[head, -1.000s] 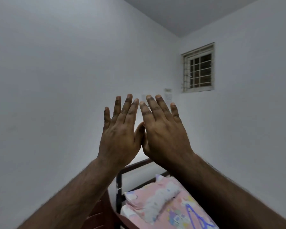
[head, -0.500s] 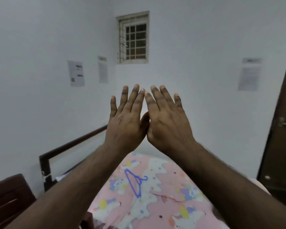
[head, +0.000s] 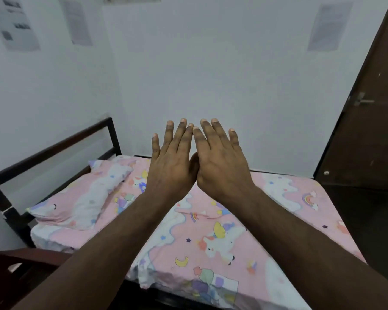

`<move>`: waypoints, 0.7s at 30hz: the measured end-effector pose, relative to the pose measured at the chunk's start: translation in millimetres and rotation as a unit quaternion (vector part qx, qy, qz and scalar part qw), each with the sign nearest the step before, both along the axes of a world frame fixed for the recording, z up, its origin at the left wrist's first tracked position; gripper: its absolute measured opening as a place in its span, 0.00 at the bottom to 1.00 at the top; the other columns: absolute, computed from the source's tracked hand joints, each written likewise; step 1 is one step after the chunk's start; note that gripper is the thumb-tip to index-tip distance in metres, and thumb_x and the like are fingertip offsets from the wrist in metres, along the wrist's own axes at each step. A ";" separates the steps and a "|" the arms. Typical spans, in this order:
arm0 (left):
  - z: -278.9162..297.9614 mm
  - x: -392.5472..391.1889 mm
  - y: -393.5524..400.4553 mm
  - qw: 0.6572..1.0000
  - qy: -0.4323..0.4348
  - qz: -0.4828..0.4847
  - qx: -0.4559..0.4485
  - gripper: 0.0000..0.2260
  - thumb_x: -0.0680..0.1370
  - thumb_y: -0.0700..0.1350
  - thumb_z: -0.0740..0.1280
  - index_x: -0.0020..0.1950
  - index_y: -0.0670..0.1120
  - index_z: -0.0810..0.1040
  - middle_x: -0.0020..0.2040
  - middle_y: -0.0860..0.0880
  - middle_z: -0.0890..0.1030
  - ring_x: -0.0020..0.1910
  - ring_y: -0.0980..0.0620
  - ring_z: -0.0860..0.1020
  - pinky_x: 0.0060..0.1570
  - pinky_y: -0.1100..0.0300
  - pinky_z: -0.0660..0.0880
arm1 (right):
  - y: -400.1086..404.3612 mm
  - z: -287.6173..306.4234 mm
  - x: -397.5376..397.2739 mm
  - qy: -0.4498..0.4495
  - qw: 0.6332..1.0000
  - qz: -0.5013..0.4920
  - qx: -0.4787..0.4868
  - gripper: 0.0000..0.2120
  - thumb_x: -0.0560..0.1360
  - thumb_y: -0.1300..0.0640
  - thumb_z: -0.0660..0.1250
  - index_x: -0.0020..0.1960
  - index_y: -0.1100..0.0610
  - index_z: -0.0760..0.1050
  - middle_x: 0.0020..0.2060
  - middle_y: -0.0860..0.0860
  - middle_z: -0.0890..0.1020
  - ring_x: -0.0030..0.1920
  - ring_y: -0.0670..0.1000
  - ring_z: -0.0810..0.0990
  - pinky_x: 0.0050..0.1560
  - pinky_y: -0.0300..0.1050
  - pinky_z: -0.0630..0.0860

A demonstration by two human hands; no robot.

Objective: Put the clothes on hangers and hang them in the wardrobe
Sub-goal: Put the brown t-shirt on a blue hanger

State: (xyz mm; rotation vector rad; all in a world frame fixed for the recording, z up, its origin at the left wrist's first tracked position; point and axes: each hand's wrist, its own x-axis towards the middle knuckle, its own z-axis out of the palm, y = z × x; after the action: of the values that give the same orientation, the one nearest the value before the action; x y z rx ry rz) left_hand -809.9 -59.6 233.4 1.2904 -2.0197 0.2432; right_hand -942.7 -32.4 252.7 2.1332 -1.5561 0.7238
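Cotton bed sheet [head: 267, 224]: pink ground, wavy white bands, print of white unicorns, yellow moons, rainbows, small purple and blue stars. Soft rectangular pillow [head: 81, 202]: same pink-and-white print. Metal bed frame [head: 54, 146]: black with dark red-brown top rail. Plastered walls [head: 211, 74]: plain pale grey-white. Paper sheets on wall [head: 16, 23]: white, dark blurred print. Wooden door [head: 367, 130]: dark brown, silver-grey handle [head: 363, 100].
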 end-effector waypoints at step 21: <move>-230.2 -31.1 -206.7 0.963 -0.061 -0.075 0.253 0.26 0.84 0.48 0.58 0.81 0.44 0.59 0.81 0.46 0.59 0.82 0.44 0.48 0.78 0.46 0.43 | -195.6 -214.7 -22.4 -0.029 0.949 -0.096 0.299 0.31 0.80 0.57 0.59 0.81 0.56 0.52 0.81 0.55 0.54 0.81 0.56 0.48 0.79 0.61 0.45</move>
State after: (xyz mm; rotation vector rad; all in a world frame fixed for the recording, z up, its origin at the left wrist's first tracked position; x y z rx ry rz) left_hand -841.0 -266.3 3.2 1.4350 -2.3668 -0.2929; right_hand -965.2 -228.0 38.0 2.3164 -2.1928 0.2640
